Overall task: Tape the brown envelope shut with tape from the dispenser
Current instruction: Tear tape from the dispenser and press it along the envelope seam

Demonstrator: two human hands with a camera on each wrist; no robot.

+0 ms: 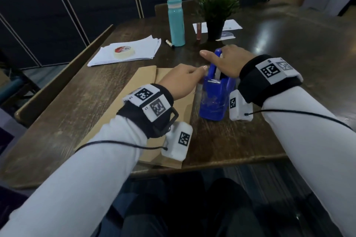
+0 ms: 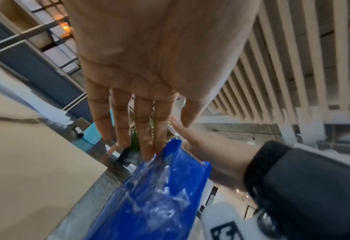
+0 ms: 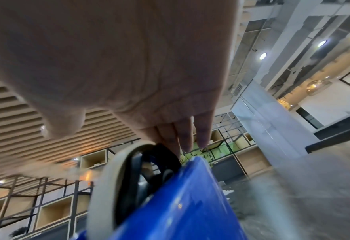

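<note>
On the dark wooden worktop [image 1: 240,140], in the head view, a flat brown paper envelope [image 1: 146,79] lies under the left arm. Just to its right stands a blue plastic tape dispenser [image 1: 212,100]. The left hand [image 1: 180,81] reaches over the envelope, and its fingertips touch the left side of the dispenser. The right hand [image 1: 226,59] lies on top of the dispenser with its thumb sticking out to the left. Farther back sit a stack of white paper sheets [image 1: 142,44] with a pale roll of tape [image 1: 124,52] on it, a tall teal bottle [image 1: 175,23] and a small green plant in a black pot [image 1: 216,11].

In the left wrist view, the left hand [image 2: 149,65] has straight fingers, a little apart, so its grip is loose and holds nothing. Two fingertips [image 2: 149,154] touch the top edge of the blue dispenser [image 2: 159,194]. The brown envelope [image 2: 36,162] lies flat on the left. The right hand [image 2: 211,151] rests on the far side of the dispenser.

In the right wrist view, the right hand [image 3: 118,65] reaches down over the dispenser [image 3: 180,203]. Its fingers [image 3: 184,136] are straight and close together, and they touch the top near the grey tape roll [image 3: 106,178]. This grip does not wrap around anything.
</note>
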